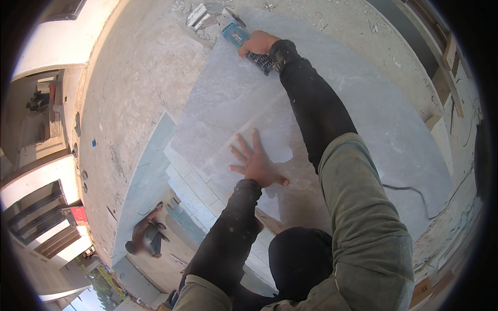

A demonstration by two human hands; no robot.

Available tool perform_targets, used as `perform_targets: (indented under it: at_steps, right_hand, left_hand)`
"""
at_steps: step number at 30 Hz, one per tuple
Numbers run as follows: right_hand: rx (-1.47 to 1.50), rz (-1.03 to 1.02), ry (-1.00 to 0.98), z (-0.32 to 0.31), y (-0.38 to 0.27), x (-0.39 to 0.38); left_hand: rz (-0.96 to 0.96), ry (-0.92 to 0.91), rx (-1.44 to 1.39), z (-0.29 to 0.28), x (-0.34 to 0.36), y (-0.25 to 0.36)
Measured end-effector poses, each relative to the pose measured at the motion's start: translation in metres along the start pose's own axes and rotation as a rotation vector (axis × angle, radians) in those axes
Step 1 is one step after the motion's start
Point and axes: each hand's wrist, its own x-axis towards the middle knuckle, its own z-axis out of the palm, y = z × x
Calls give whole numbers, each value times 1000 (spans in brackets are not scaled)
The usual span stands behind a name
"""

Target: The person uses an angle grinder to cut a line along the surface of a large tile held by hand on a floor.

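Note:
A large grey, stone-like slab (pixel 212 103) with a dusty, partly wet-looking surface spreads in front of me. My right hand (pixel 261 43) is wrapped round the body of a teal and black angle grinder (pixel 236 35) at the slab's far end. The grinder's disc (pixel 234 17) points away from me, at the slab's far edge; whether it spins or touches the slab I cannot tell. My left hand (pixel 258 166) lies flat on the slab nearer to me, fingers spread, holding nothing.
Broken tile pieces (pixel 198 18) lie beyond the slab. A black cord (pixel 415 191) crosses its right side. Wooden boards (pixel 452 72) stand at the far right. Another person (pixel 148 236) crouches at lower left beside pale floor tiles (pixel 194 189). A red box (pixel 79 214) is by the left wall.

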Motion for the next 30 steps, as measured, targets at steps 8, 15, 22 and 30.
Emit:
perform_targets:
  at_steps: [8, 15, 22, 30]
  right_hand:
    - [1, -18, 12, 0, -1, 3]
    - [-1, 29, -40, -3, -2, 2]
    - [-31, -2, -15, -4, 6, 3]
    - [6, 8, -32, 2, 11, -3]
  left_hand:
    - [-4, 12, 11, 3, 0, 0]
    - [-7, 10, 16, 4, 0, 2]
    - [4, 12, 4, 4, 0, 4]
    - [18, 18, -17, 0, -2, -1]
